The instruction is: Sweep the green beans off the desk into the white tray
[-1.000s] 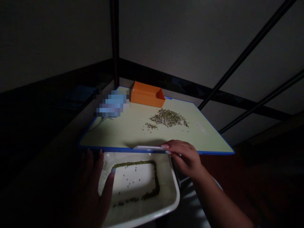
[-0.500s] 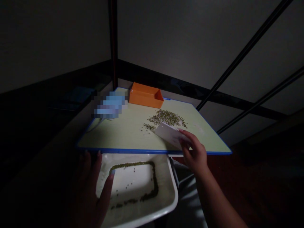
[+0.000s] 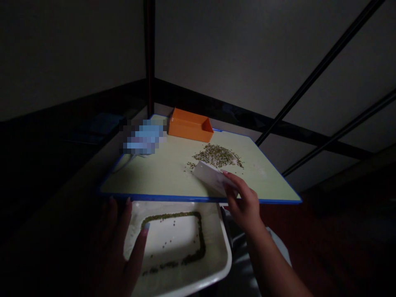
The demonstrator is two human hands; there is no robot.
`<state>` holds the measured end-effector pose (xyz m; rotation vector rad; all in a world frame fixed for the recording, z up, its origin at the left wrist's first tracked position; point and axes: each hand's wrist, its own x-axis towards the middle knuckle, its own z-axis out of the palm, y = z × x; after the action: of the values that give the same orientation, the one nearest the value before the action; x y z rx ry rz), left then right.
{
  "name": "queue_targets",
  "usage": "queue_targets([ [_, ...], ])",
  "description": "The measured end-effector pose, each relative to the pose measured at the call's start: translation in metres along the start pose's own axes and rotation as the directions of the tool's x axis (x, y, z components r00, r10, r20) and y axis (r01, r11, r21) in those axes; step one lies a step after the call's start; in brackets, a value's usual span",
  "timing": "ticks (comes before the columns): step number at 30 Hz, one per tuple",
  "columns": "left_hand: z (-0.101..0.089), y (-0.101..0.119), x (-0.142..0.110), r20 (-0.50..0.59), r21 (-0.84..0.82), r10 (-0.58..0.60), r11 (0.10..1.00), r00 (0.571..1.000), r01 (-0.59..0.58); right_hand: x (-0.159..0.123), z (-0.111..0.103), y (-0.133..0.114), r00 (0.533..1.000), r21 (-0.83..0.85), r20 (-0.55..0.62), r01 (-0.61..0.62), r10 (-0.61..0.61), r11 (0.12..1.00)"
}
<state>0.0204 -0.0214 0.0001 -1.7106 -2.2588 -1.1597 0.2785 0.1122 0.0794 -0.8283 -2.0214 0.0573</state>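
Note:
My right hand [image 3: 243, 202] pinches a flat white scraper card [image 3: 208, 175], which rests tilted on the pale green board [image 3: 161, 173] just in front of a pile of small green beans [image 3: 218, 154]. My left hand [image 3: 123, 247] grips the left rim of a white tray [image 3: 213, 243] held below the board's blue front edge, thumb inside the rim. More green beans [image 3: 201, 243] lie along the edges of the tray's flat bottom.
An orange box [image 3: 190, 125] stands at the back of the board, next to a blurred blue item [image 3: 142, 137]. Dark rails run along the wall behind. The surroundings left and right are very dark.
My right hand lifted the white card from the board's front edge and carried it forward to the near side of the bean pile, then shifted slightly left. The left hand and tray stayed put.

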Motion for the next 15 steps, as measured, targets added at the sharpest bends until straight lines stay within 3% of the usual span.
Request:
queue_targets([
  [4, 0.0025, -0.0014, 0.0001, -0.028, 0.016, 0.01, 1.0, 1.0, -0.009, 0.0019, -0.0002, -0.0033, 0.999, -0.002, -0.02, 0.031, -0.031, 1.0],
  [10, 0.0024, -0.0029, -0.0003, -0.034, 0.009, 0.035, 0.999, 0.999, -0.035, -0.0023, -0.0012, -0.0014, 0.998, -0.005, -0.06, -0.029, 0.029, 1.0],
  [15, 0.0009, -0.0001, 0.0003, -0.052, 0.037, 0.05, 0.998, 0.997, -0.048, 0.0013, 0.0026, -0.0016, 0.998, -0.021, -0.06, 0.015, -0.016, 1.0],
])
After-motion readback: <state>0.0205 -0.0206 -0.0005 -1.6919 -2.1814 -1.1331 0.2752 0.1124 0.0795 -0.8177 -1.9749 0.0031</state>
